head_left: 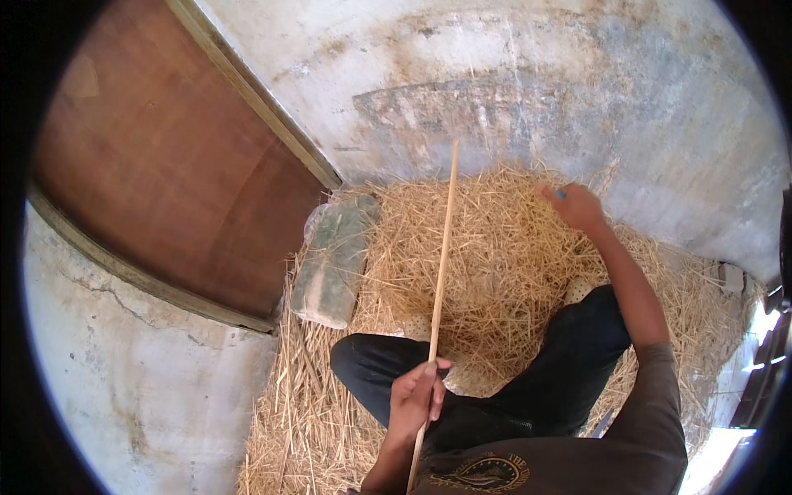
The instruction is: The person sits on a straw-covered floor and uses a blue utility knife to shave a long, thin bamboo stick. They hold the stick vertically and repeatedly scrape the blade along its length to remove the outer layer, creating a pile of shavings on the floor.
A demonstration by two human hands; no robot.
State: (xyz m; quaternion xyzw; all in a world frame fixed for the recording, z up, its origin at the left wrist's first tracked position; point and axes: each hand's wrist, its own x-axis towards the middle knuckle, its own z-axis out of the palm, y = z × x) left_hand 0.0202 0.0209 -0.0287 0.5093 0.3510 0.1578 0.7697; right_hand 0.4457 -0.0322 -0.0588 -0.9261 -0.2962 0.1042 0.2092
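Note:
My left hand (418,397) is closed around the lower part of a long, thin, pale strip (446,244) that looks like bamboo or wood. The strip rises nearly upright from my lap, its far end in front of the wall. Farther off to the right, my right hand (577,206) is held over the straw, apart from the strip. Its fingers are curled, and a small blue bit (561,195) shows at them; what it belongs to is too small to make out. Loose straw (495,239) lies heaped between and beyond my bent legs.
A greenish-grey block (334,260) lies on the straw at the left, by a brown wooden panel (190,165) with a timber frame. A stained plaster wall (528,91) stands behind. Beside my right thigh is a narrow grey object (603,423). A small grey block (731,279) sits far right.

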